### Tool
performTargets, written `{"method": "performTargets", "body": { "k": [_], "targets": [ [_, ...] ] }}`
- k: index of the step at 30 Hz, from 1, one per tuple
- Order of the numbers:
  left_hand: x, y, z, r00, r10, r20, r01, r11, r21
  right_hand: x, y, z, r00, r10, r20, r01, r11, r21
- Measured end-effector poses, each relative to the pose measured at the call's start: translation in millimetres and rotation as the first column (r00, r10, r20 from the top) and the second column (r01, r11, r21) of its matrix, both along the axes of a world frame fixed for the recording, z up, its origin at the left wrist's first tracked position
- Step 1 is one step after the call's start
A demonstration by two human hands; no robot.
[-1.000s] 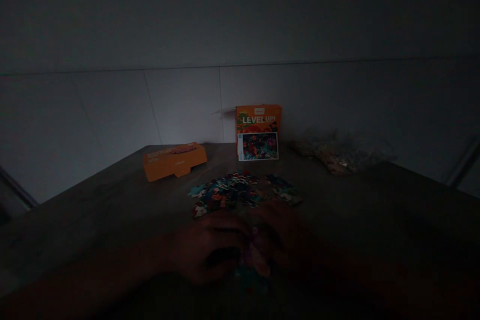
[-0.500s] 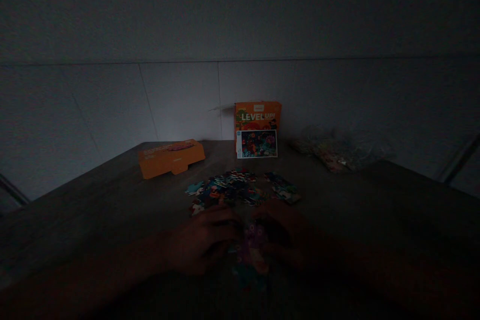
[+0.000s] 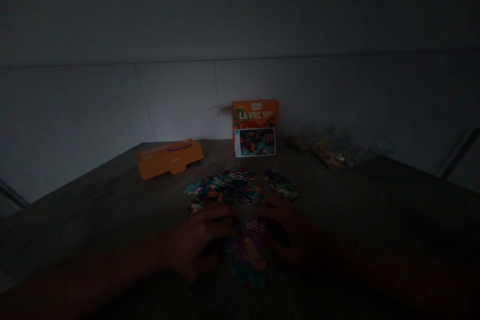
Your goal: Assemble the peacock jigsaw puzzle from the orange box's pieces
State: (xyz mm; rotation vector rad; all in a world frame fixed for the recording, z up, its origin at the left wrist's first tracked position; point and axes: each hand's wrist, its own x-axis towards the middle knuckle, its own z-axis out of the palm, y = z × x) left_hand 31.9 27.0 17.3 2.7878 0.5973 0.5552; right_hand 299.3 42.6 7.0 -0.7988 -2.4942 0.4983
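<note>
A partly joined jigsaw section (image 3: 249, 250), with a purple many-eyed figure and teal below, lies on the dark table near me. My left hand (image 3: 200, 237) rests at its left edge, fingers stretched toward it and apart from the thumb. On the other side, my right hand (image 3: 288, 230) curves around the upper right of the section, thumb and fingers apart, the thumb near its right edge. Dim light hides exact fingertip contact. Just beyond the hands lies a pile of loose jigsaw pieces (image 3: 225, 187). A smaller cluster of jigsaw pieces (image 3: 281, 185) lies to its right.
An orange LEVEL UP! box (image 3: 255, 110) stands by the wall, a picture card (image 3: 255, 142) leaning on its front. At the left lies an orange cardboard piece (image 3: 168, 160). Clear plastic bags (image 3: 337, 147) with contents lie at the back right of the table (image 3: 93, 200).
Both hands have shifted slightly apart, showing more of the purple figure on the jigsaw section. The view has moved a little; the box, card and bags stay put.
</note>
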Motion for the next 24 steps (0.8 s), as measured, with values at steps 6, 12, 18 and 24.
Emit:
{"method": "performTargets", "body": {
  "k": [6, 12, 18, 24],
  "targets": [
    [0.0, -1.1, 2.1, 1.0, -0.002, -0.024, 0.001, 1.0, -0.022, 0.0, -0.8, 0.5, 0.999, -0.035, 0.005, 0.035, 0.999, 0.008],
    [0.9, -1.0, 1.6, 0.999, 0.022, -0.023, -0.023, 1.0, -0.014, -1.0, 0.1, -1.1, 0.999, -0.032, 0.004, 0.032, 0.999, 0.008],
    [1.0, -0.9, 3.0, 1.0, 0.008, -0.011, -0.008, 1.0, -0.01, -0.2, 0.2, -1.8, 0.999, -0.032, 0.01, 0.032, 0.999, 0.037],
    [1.0, -0.8, 2.3, 1.0, 0.014, -0.019, -0.014, 0.999, -0.033, -0.3, 1.0, -1.1, 1.0, -0.01, 0.002, 0.01, 1.0, 0.028]
  ]
}}
